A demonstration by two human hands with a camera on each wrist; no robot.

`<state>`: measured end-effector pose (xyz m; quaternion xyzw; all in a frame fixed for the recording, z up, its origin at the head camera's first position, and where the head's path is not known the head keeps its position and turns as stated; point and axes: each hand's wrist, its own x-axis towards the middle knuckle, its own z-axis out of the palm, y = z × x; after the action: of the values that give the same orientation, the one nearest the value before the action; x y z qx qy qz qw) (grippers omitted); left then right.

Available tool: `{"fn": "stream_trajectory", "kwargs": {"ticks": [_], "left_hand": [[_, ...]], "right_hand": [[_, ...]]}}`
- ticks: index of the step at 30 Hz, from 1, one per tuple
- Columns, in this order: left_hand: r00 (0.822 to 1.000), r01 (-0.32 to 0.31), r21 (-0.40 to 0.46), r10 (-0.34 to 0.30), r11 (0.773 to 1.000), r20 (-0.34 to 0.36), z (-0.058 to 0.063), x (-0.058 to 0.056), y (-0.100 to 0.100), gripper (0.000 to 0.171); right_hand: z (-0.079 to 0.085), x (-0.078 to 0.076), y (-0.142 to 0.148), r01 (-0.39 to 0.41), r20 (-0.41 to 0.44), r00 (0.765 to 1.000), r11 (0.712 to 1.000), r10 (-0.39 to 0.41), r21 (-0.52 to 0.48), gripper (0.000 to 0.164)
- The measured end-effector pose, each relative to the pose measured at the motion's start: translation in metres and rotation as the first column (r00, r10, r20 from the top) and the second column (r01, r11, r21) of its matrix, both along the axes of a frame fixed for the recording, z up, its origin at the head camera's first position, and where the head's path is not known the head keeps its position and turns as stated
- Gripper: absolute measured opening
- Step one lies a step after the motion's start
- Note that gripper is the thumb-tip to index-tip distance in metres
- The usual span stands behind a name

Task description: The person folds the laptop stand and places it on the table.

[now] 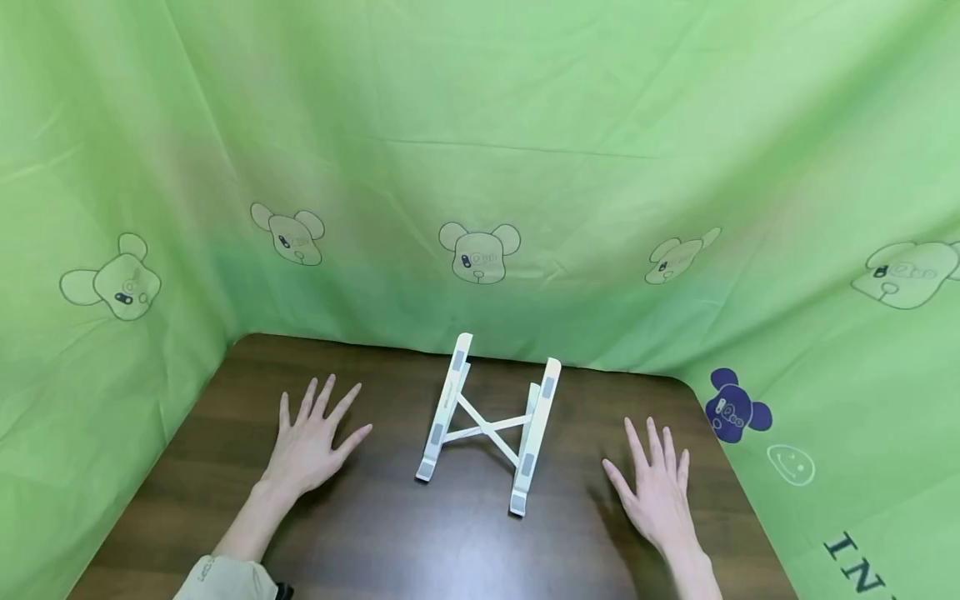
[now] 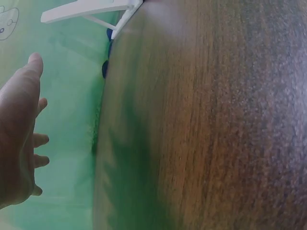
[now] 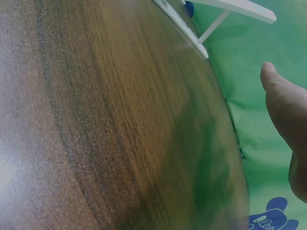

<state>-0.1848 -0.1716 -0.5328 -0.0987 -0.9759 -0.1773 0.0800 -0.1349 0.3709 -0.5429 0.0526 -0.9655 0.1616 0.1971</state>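
Observation:
A white folding laptop stand (image 1: 488, 427) is set up near the back middle of the brown table, its two long arms joined by crossed bars and dotted with grey pads. To its left my left hand (image 1: 309, 446) is held over the table with the fingers spread straight, holding nothing. My right hand (image 1: 657, 496) hovers on the other side, fingers straight and apart from the stand. Each wrist view shows part of the stand (image 2: 91, 8) at the top, with the hand's shadow on the tabletop.
Wood-grain table (image 1: 375, 533) with rounded back corners. Green cloth (image 1: 480, 100) printed with bear heads hangs behind it and along both sides, close to the table's edges. A light sleeve (image 1: 228, 579) covers the left forearm.

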Motion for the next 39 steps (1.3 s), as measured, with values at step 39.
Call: {"fn": "stream_trajectory", "kwargs": {"ticks": [39], "left_hand": [[0.832, -0.013, 0.835, -0.458, 0.551, 0.315, 0.001, -0.038, 0.013, 0.061]], "right_hand": [[0.008, -0.017, -0.008, -0.106, 0.168, 0.864, 0.499, 0.474, -0.86, 0.049]]}}
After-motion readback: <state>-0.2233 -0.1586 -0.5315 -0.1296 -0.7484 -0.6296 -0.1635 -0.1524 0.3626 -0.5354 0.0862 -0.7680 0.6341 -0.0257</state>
